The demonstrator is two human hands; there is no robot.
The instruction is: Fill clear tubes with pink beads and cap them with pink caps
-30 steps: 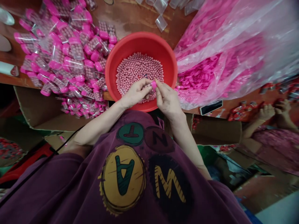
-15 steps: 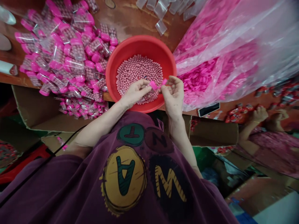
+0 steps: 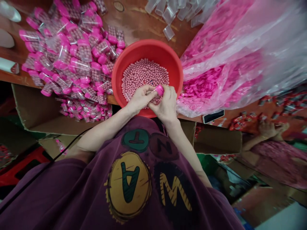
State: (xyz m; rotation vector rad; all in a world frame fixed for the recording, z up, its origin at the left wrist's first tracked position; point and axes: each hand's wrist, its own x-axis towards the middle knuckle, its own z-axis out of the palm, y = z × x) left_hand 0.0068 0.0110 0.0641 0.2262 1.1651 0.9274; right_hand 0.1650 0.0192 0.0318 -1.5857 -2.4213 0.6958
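Over the near rim of a red bowl (image 3: 177,71) full of small pink beads (image 3: 144,74), my two hands meet. My left hand (image 3: 139,98) is closed round a small clear tube, mostly hidden in the fingers. My right hand (image 3: 165,104) is closed with its fingers pressed on a pink cap (image 3: 159,90) at the tube's end. Both hands touch each other.
A heap of filled, pink-capped clear tubes (image 3: 72,60) lies left of the bowl on the wooden table (image 3: 134,22). Empty clear tubes (image 3: 172,12) lie behind it. A big plastic bag of pink caps (image 3: 216,73) fills the right. Another person's hands (image 3: 271,129) work at far right. Cardboard boxes (image 3: 35,111) stand below.
My right hand, which had drawn away to the right holding a pink cap, has come back to my left hand and now presses the cap on the tube.
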